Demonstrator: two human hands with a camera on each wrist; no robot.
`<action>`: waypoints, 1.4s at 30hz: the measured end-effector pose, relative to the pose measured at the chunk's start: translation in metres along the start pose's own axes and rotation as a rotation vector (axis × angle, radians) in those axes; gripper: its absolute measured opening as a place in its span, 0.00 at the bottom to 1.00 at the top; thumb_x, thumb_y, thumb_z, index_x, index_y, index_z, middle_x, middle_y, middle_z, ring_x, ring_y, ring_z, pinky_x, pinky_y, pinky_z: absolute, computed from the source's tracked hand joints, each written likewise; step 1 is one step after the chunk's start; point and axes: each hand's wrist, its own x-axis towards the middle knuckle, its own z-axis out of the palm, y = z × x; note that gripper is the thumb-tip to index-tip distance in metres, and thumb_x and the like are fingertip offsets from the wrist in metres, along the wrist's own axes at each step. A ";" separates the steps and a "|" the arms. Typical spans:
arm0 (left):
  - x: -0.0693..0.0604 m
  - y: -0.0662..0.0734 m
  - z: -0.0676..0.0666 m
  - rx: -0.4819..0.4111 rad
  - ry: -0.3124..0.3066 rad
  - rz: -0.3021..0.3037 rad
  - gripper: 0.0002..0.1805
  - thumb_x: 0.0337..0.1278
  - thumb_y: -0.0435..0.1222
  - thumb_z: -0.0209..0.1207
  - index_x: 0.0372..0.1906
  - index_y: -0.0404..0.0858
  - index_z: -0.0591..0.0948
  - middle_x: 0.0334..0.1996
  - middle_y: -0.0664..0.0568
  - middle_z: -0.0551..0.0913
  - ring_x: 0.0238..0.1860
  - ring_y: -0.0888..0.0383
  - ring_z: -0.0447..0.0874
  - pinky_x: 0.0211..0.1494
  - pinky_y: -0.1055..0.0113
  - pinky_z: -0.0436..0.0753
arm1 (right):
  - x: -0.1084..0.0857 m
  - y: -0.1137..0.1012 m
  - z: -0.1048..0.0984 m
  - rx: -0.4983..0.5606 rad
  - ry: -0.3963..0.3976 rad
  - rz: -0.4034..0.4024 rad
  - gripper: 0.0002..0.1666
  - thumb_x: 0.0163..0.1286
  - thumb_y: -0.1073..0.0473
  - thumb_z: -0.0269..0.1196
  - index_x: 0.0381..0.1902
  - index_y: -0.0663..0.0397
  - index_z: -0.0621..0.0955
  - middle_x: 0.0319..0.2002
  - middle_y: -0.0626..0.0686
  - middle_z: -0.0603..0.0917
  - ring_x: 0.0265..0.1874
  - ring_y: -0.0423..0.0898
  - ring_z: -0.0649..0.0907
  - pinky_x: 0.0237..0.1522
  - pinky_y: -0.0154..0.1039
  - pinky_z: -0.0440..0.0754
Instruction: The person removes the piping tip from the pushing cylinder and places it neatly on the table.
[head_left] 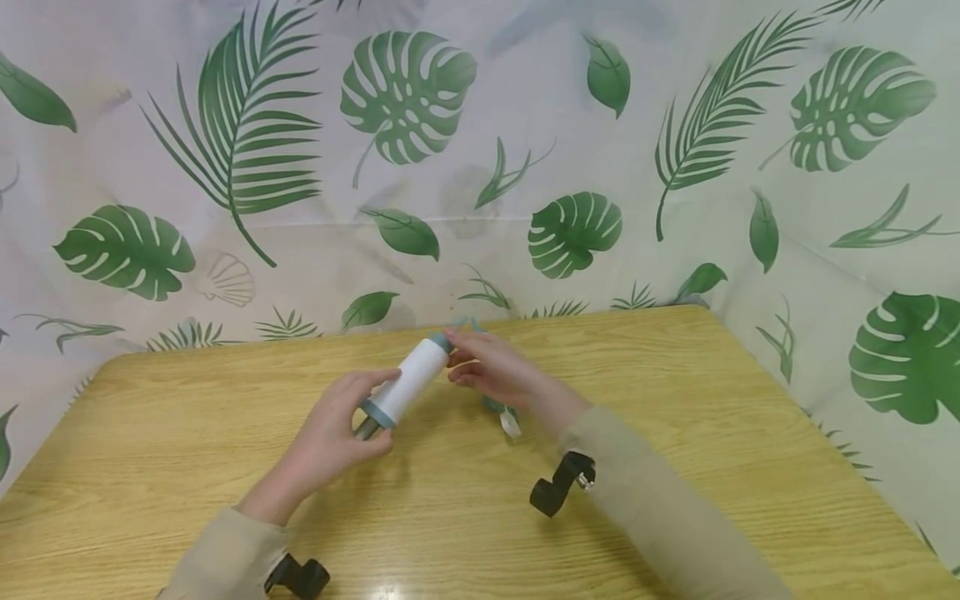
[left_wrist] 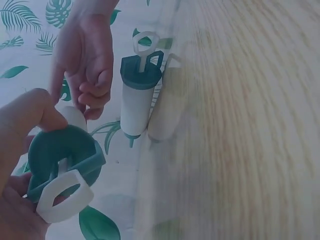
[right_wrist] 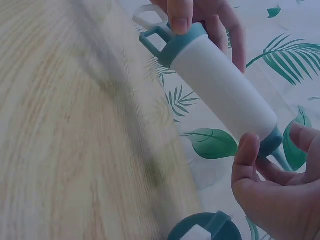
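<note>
My left hand [head_left: 337, 429] grips a large syringe [head_left: 412, 379] by its teal collar, tilted up above the table. It has a white barrel, a teal nozzle end [right_wrist: 272, 142] and a white ring handle [left_wrist: 65, 197]. My right hand [head_left: 498, 367] is at the nozzle end; in the right wrist view its fingers curl loosely around that end, touching it. A second syringe [left_wrist: 137, 102] of the same kind lies on the table. In the head view my right hand hides most of it, leaving its white ring [head_left: 510, 423] showing.
The wooden table [head_left: 675, 467] has its back edge against a white cloth [head_left: 480, 175] printed with green leaves. A black mount [head_left: 551, 496] hangs from the right sleeve and another black mount [head_left: 303, 575] from the left.
</note>
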 end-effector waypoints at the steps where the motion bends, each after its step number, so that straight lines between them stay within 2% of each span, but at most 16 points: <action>1: -0.001 0.000 -0.001 -0.003 -0.010 0.026 0.38 0.43 0.30 0.69 0.64 0.44 0.72 0.60 0.46 0.72 0.55 0.46 0.70 0.49 0.49 0.75 | -0.002 0.000 -0.001 -0.011 0.000 -0.003 0.20 0.75 0.52 0.52 0.51 0.66 0.72 0.38 0.56 0.74 0.28 0.44 0.77 0.32 0.29 0.78; 5: -0.003 0.000 -0.002 -0.004 -0.047 0.105 0.39 0.41 0.28 0.69 0.64 0.45 0.72 0.59 0.48 0.72 0.55 0.47 0.71 0.47 0.49 0.77 | -0.011 0.001 -0.005 -0.057 0.003 -0.016 0.19 0.74 0.55 0.53 0.52 0.66 0.70 0.37 0.55 0.74 0.28 0.43 0.77 0.32 0.29 0.77; 8: -0.004 0.000 -0.003 0.011 -0.073 0.134 0.40 0.40 0.28 0.68 0.65 0.48 0.71 0.58 0.50 0.73 0.54 0.50 0.71 0.47 0.51 0.77 | -0.019 0.001 -0.007 -0.073 -0.005 -0.033 0.16 0.74 0.58 0.54 0.50 0.66 0.72 0.34 0.54 0.76 0.27 0.42 0.77 0.32 0.29 0.77; 11: -0.005 0.002 -0.005 0.033 -0.089 0.162 0.41 0.39 0.28 0.68 0.65 0.49 0.71 0.57 0.52 0.73 0.54 0.52 0.71 0.48 0.53 0.76 | -0.028 0.002 -0.010 -0.085 -0.008 -0.048 0.11 0.72 0.60 0.55 0.44 0.64 0.74 0.32 0.53 0.77 0.26 0.42 0.78 0.32 0.30 0.78; 16: -0.004 0.005 -0.006 0.072 -0.112 0.236 0.40 0.39 0.29 0.68 0.65 0.48 0.71 0.57 0.53 0.73 0.55 0.54 0.71 0.51 0.54 0.76 | -0.041 0.005 -0.015 -0.115 0.018 -0.066 0.05 0.69 0.62 0.58 0.37 0.61 0.75 0.34 0.55 0.79 0.26 0.43 0.80 0.35 0.33 0.81; 19: -0.004 0.008 -0.004 0.101 -0.127 0.257 0.38 0.42 0.31 0.68 0.65 0.49 0.71 0.56 0.54 0.74 0.55 0.55 0.71 0.51 0.55 0.76 | -0.049 0.008 -0.017 -0.132 0.033 -0.080 0.06 0.68 0.63 0.59 0.38 0.62 0.76 0.37 0.57 0.79 0.27 0.44 0.82 0.38 0.35 0.82; 22: -0.002 0.011 -0.001 0.157 -0.123 0.277 0.36 0.47 0.38 0.69 0.65 0.48 0.71 0.55 0.54 0.75 0.54 0.54 0.72 0.52 0.54 0.76 | -0.057 0.011 -0.021 -0.140 0.023 -0.092 0.06 0.68 0.65 0.60 0.39 0.64 0.77 0.39 0.59 0.79 0.30 0.47 0.83 0.41 0.39 0.83; 27: 0.001 0.018 0.004 0.271 -0.117 0.298 0.38 0.45 0.50 0.71 0.64 0.45 0.72 0.53 0.53 0.77 0.52 0.54 0.75 0.51 0.56 0.77 | -0.067 0.018 -0.025 -0.140 -0.025 -0.107 0.06 0.67 0.64 0.62 0.39 0.62 0.79 0.42 0.61 0.77 0.33 0.51 0.84 0.44 0.43 0.82; 30: 0.002 0.020 0.007 0.296 -0.133 0.296 0.39 0.44 0.49 0.72 0.63 0.45 0.73 0.50 0.54 0.79 0.48 0.55 0.77 0.48 0.58 0.78 | -0.072 0.020 -0.027 -0.135 -0.051 -0.109 0.07 0.65 0.62 0.64 0.39 0.61 0.80 0.42 0.62 0.77 0.35 0.53 0.84 0.44 0.44 0.82; 33: 0.001 0.020 0.009 0.276 -0.157 0.287 0.36 0.44 0.46 0.72 0.62 0.45 0.74 0.47 0.55 0.80 0.44 0.58 0.78 0.45 0.59 0.78 | -0.076 0.022 -0.028 -0.148 -0.069 -0.106 0.10 0.64 0.61 0.65 0.39 0.62 0.79 0.43 0.62 0.76 0.37 0.54 0.84 0.46 0.45 0.82; 36: -0.001 0.020 0.009 0.246 -0.182 0.287 0.34 0.45 0.44 0.72 0.61 0.45 0.75 0.46 0.56 0.81 0.42 0.60 0.78 0.44 0.61 0.79 | -0.081 0.025 -0.029 -0.252 -0.065 -0.109 0.12 0.65 0.60 0.65 0.41 0.64 0.79 0.44 0.60 0.76 0.40 0.53 0.83 0.47 0.47 0.81; 39: -0.004 0.020 0.009 0.229 -0.214 0.281 0.33 0.45 0.43 0.72 0.60 0.46 0.76 0.46 0.57 0.80 0.43 0.61 0.78 0.44 0.61 0.79 | -0.086 0.028 -0.030 -0.425 -0.062 -0.117 0.16 0.65 0.57 0.65 0.45 0.62 0.79 0.44 0.58 0.78 0.42 0.51 0.81 0.46 0.47 0.81; 42: -0.008 0.019 0.009 0.223 -0.248 0.261 0.32 0.46 0.43 0.72 0.60 0.47 0.76 0.46 0.58 0.80 0.44 0.61 0.78 0.45 0.61 0.79 | -0.090 0.031 -0.031 -0.568 -0.101 -0.134 0.20 0.66 0.54 0.65 0.51 0.60 0.79 0.44 0.56 0.81 0.41 0.50 0.81 0.44 0.48 0.81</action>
